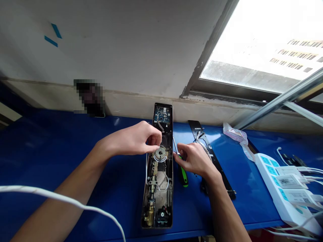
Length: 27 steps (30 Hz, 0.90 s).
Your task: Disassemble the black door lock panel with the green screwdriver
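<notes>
A long narrow black housing (pixel 172 195) lies open on the blue table, its inside showing a circuit board (pixel 161 116), wires and brass fittings. My left hand (pixel 137 137) reaches over it from the left, thumb and fingers pinched at the edge of a round metal disc (pixel 160 153); anything between the fingertips is hidden. Along the housing's right side, my right hand (pixel 193 156) is closed, with its thumb tip by the rim. A screwdriver with a green and black handle (pixel 183 176) passes beneath that hand; whether the fingers grip it is unclear.
A long black cover plate (pixel 219 168) with wires lies at the right. Beyond it are a plastic bag (pixel 236 134) and a white power strip (pixel 267 181) with plugged-in adapters. One white cable (pixel 75 202) crosses at left front. Behind the table rise a wall and a window.
</notes>
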{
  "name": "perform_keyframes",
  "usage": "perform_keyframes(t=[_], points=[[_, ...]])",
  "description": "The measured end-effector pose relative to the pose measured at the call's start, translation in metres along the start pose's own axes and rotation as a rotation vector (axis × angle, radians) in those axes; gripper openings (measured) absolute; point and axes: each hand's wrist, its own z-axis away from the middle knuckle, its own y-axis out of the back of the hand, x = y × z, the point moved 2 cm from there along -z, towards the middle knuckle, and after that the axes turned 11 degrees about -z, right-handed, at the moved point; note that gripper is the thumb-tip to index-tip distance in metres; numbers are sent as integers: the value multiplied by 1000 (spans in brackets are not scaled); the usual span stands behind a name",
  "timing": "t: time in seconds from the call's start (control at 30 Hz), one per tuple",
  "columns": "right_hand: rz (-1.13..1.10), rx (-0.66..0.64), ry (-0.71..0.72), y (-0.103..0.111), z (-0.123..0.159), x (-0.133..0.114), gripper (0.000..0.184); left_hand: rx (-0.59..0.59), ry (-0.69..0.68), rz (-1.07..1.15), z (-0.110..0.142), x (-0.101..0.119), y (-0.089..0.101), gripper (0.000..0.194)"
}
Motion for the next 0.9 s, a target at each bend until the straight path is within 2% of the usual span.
perform_keyframes(t=[0.17,0.37,0.43,0.53,0.6,0.63,0.73,0.83,0.9], points=[[-21,-140,-96,-8,2,5,18,-4,2,-19,0,-2,-1,13],[-88,-165,-161,-6,4,7,21,-6,17,-49,-1,1,0,14],[-117,-130,-175,-2,3,5,20,65,40,-80,-3,-1,0,14],[-147,-22,-199,4,0,4,16,283,112,-177,-7,-9,-3,15],[-150,71,-217,6,-2,5,15,408,169,-218,-9,-16,-7,26],[-149,113,-226,7,-2,6,15,432,196,-227,-10,-20,-10,34],[-148,196,-241,7,-4,9,15,375,255,-242,-12,-26,-18,53],[-161,226,-234,6,-4,10,16,272,215,-209,-15,-26,-21,60],[-184,238,-228,6,-4,10,16,267,186,-166,-17,-24,-20,61]])
